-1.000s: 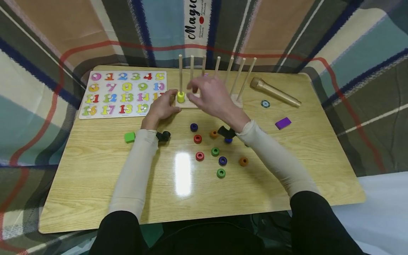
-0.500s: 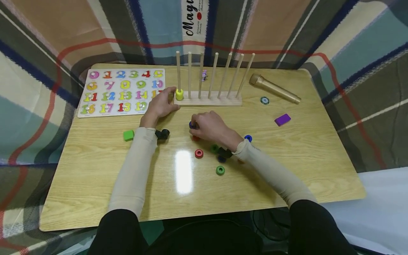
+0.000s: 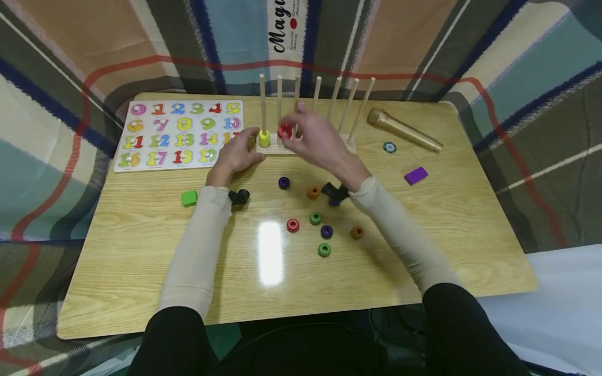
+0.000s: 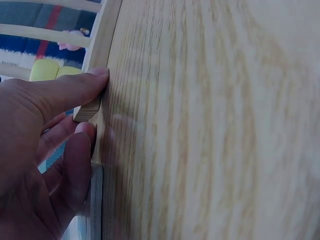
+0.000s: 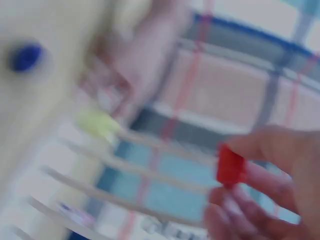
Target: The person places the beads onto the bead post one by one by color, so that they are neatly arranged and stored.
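My left hand [image 3: 236, 157] grips the left end of a wooden peg stand [image 3: 273, 151], which carries a row of upright pegs. In the left wrist view a fingertip presses the stand's edge [image 4: 102, 40]. Two yellow rings [image 4: 45, 70] are stacked on the leftmost peg. My right hand [image 3: 322, 143] pinches a red ring [image 5: 230, 166] between thumb and fingers, raised beside the second peg from the left. On the table in front lie a dark blue ring [image 3: 284, 183], another red ring [image 3: 293, 225] and green rings [image 3: 324, 249].
A number puzzle board [image 3: 178, 136] lies left of the stand, with a green block [image 3: 189, 198] below it. To the right are a gold microphone-shaped object [image 3: 404, 130], a round token [image 3: 389, 147] and a purple block [image 3: 416, 176]. Orange rings [image 3: 357, 232] lie among the loose ones.
My right hand went from the stand down to the loose rings, picked up a red ring and came back up to the pegs with it. My left hand stays at the stand's end.
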A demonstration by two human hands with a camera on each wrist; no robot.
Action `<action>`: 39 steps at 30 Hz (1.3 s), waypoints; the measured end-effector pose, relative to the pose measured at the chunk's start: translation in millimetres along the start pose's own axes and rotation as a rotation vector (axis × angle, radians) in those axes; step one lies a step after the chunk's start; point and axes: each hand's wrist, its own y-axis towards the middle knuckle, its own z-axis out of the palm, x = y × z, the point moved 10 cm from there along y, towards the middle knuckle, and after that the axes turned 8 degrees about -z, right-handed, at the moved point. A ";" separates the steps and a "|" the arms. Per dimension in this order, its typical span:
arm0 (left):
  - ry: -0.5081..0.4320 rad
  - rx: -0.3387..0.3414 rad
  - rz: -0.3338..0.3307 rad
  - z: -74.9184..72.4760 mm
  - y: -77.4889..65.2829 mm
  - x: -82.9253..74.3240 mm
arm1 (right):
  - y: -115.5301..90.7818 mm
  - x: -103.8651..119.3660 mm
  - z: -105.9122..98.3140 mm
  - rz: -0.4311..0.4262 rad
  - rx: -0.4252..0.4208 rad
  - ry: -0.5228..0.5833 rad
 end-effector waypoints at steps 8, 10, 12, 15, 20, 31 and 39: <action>-0.009 0.002 -0.018 -0.2 0.2 1.5 | 55.0 -10.4 -76.9 0.124 -0.145 -0.145; -0.014 0.007 -0.017 1.2 1.0 1.5 | 59.1 -15.1 -70.5 0.160 -0.080 -0.157; -0.019 0.010 -0.018 2.5 1.5 1.9 | 61.3 -18.8 -62.7 0.178 -0.033 -0.160; -0.021 0.004 -0.023 2.5 1.8 2.4 | 63.1 -18.4 -55.8 0.169 -0.008 -0.175; -0.023 0.000 -0.030 1.2 1.7 3.3 | 50.8 -6.9 -56.5 0.099 -0.073 -0.209; 0.008 0.000 -0.024 -3.7 -0.6 -0.1 | -76.4 44.3 86.9 -0.258 0.428 -0.189; -0.012 0.004 -0.028 1.0 0.6 0.5 | -108.5 43.1 129.4 -0.276 0.561 -0.263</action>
